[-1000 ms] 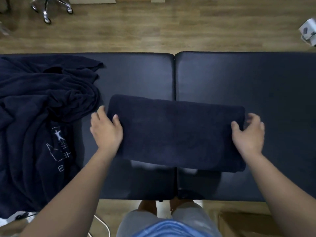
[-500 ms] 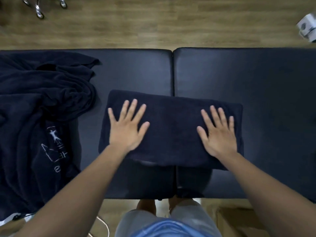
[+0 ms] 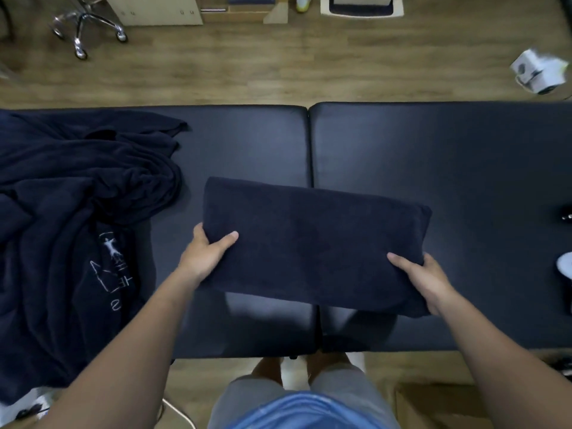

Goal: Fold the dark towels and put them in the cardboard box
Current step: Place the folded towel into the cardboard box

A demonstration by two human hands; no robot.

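Note:
A folded dark navy towel (image 3: pixel 312 243) is held over the middle of the black padded table (image 3: pixel 433 156), its near edge raised off the surface. My left hand (image 3: pixel 205 253) grips its left end, thumb on top. My right hand (image 3: pixel 424 274) grips its right near corner, thumb on top as well. A heap of unfolded dark towels (image 3: pixel 71 230) with a white printed logo lies on the table's left part. One corner of the cardboard box (image 3: pixel 433 407) shows on the floor at the bottom right, beside my legs.
A wheeled chair base (image 3: pixel 86 26) stands on the wooden floor beyond the table at the upper left. A white box-like object (image 3: pixel 538 71) lies on the floor at the upper right. Small objects sit at the table's right edge (image 3: pixel 565 264).
Both hands lay flat on top of the towel half a second ago. Now they grip its two ends, and the towel has lifted off the table and tilted.

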